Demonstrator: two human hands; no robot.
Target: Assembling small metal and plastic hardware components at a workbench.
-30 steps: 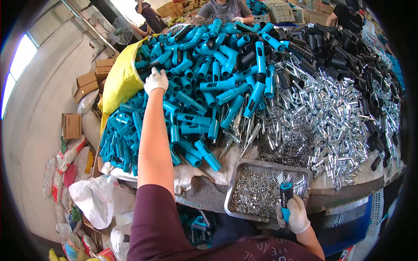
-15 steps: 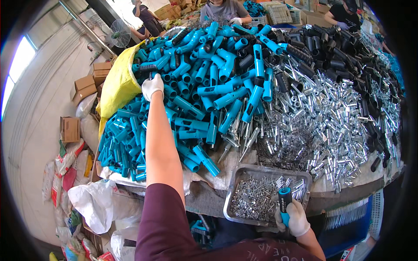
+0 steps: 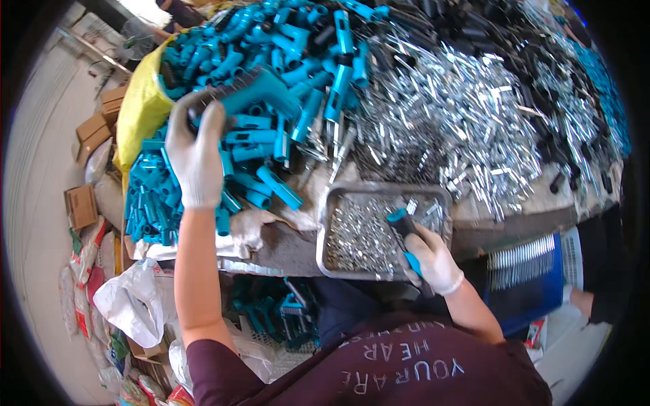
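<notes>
Here we are, white gloves on, and our left hand has a teal-and-black casing: the fingers curl round one side of its ribbed black grip, the thumb on the other, with just the width of the grip between them. The teal end of the casing reaches out past the thumb to the right, over a heap of teal tube parts that spreads beyond and below those left fingers. Just left of the fingertips bulges a yellow sack, and farther out on that side, lower down, we have a cardboard box.

Over to our right hand, and there the fingers are closed round a teal-and-black handle, upper end tipped away from us and a little to the left. Right behind those fingers lies a metal tray, with small metal pieces spread to the left of the fingertips; whether the handle touches them, we can't tell. Beyond the right fingers, past the tray, there's a broad pile of shiny silver parts, black parts farther back still. And to the right of this hand, below the table edge, metal rods line up in a row at a blue bin.
</notes>
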